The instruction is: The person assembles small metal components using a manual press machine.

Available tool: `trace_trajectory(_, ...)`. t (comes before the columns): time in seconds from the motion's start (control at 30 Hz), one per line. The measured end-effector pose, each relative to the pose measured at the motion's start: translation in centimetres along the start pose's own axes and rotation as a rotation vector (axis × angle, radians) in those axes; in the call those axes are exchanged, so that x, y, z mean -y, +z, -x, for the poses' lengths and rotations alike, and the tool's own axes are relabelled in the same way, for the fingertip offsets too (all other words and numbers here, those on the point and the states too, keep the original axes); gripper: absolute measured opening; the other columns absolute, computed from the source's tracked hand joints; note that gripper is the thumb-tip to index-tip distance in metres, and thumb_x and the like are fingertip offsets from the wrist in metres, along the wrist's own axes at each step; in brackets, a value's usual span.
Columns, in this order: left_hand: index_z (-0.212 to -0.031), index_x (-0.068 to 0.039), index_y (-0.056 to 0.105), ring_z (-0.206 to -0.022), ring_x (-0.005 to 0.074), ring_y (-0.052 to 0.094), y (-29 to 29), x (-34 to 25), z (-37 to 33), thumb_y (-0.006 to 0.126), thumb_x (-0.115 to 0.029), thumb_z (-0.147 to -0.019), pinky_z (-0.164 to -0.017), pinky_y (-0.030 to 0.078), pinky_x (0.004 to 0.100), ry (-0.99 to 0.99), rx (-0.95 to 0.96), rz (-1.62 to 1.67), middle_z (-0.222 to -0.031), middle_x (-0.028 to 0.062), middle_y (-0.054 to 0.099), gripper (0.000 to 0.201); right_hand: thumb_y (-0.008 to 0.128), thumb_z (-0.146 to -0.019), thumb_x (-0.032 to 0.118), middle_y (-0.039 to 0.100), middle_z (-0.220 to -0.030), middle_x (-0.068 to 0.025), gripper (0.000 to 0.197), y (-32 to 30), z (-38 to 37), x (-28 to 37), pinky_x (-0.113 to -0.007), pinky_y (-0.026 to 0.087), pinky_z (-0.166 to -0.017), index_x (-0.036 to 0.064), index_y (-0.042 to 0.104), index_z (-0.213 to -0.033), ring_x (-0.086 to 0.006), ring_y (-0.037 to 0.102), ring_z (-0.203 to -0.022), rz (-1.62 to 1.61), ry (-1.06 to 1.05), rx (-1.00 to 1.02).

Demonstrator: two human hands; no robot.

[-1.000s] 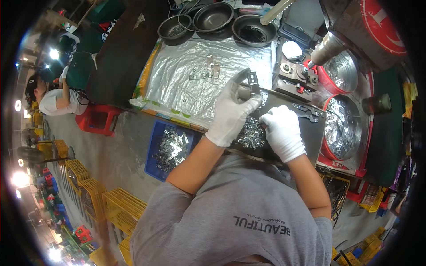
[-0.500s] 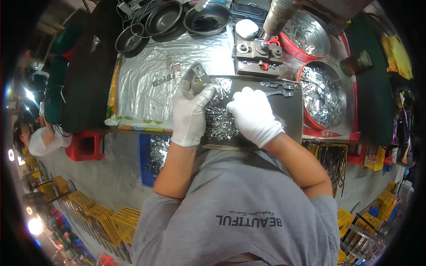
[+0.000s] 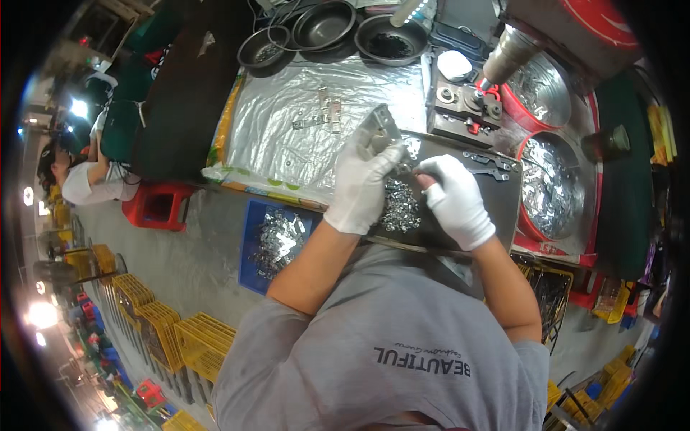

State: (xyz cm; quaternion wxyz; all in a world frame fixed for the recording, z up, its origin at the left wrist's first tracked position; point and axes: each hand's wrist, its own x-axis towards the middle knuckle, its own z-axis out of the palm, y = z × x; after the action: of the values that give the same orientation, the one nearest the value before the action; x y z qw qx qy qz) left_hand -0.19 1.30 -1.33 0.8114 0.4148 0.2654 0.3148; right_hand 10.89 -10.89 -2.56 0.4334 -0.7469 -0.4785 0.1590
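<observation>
My left hand [image 3: 363, 176], in a white glove, is closed round a bent metal bracket [image 3: 384, 122] that sticks up past the fingers. My right hand [image 3: 458, 201], also gloved, is closed in a pinch just right of it, with a bare fingertip showing. Whatever that pinch holds is too small to make out. Between and below the hands lies a pile of small shiny metal parts [image 3: 400, 208] on a dark board [image 3: 496, 205]. Flat metal strips [image 3: 490, 173] rest on the board beyond my right hand.
A steel fixture [image 3: 466, 111] stands under a press ram [image 3: 510, 54] at the back. Two red tubs [image 3: 528, 215] of metal parts are at the right. Dark bowls [image 3: 323, 25] line the back, above foil sheeting [image 3: 269, 118]. A blue bin [image 3: 251, 241] holds more parts.
The whole view has shifted, so the bench sits further right. My right hand has turned, and its bare fingertip now shows. The left hand keeps the metal bracket.
</observation>
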Motion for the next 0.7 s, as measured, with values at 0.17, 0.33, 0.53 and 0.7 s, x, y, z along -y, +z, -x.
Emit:
trace_trajectory(0.17, -0.141, 0.003, 0.040, -0.099, 0.0134, 0.060, 0.5, 0.7, -0.1, 0.062, 0.003, -0.091, -0.088, 0.048, 0.0257, 0.030, 0.067, -0.032, -0.115, 0.0103, 0.061, 0.054, 0.063, -0.096, 0.024, 0.064, -0.079, -0.0001, 0.024, -0.7, -0.4, 1.1, -0.025, 0.045, -0.063, 0.0006, 0.067, -0.101, -0.0083, 0.054, -0.068, -0.508, 0.402, 0.088)
trace_trajectory(0.33, -0.141, 0.002, 0.037, -0.097, 0.0126, 0.059, 0.9, 0.9, 0.2, 0.062, 0.001, -0.092, -0.085, 0.050, 0.0273, 0.042, 0.074, 0.019, -0.112, 0.0096, 0.060, 0.055, 0.063, -0.098, 0.029, 0.065, -0.083, 0.0013, 0.029, -0.3, -0.1, 0.9, -0.021, 0.043, -0.063, 0.0022, 0.067, -0.106, -0.0045, 0.052, -0.071, -0.722, 0.555, 0.180)
trace_trajectory(0.53, -0.142, 0.001, 0.033, -0.093, 0.0125, 0.059, 1.4, 0.8, 0.4, 0.062, 0.003, -0.091, -0.081, 0.052, 0.0268, 0.094, 0.031, -0.047, -0.110, 0.0096, 0.058, 0.058, 0.062, -0.098, 0.025, 0.066, -0.090, -0.0020, 0.027, 0.3, 0.7, 0.5, -0.022, 0.046, -0.064, 0.0005, 0.065, -0.109, -0.0064, 0.055, -0.074, -1.012, 0.643, 0.129)
trace_trajectory(0.7, -0.141, 0.002, 0.032, -0.093, 0.0119, 0.059, 1.4, 1.1, 0.3, 0.062, 0.005, -0.090, -0.081, 0.052, 0.0259, 0.107, -0.004, -0.038, -0.112, 0.0105, 0.056, 0.059, 0.059, -0.099, 0.016, 0.067, -0.097, -0.0038, 0.025, 0.3, 1.4, 1.3, -0.024, 0.048, -0.069, 0.0005, 0.060, -0.119, -0.0116, 0.059, -0.077, -1.417, 0.734, 0.070)
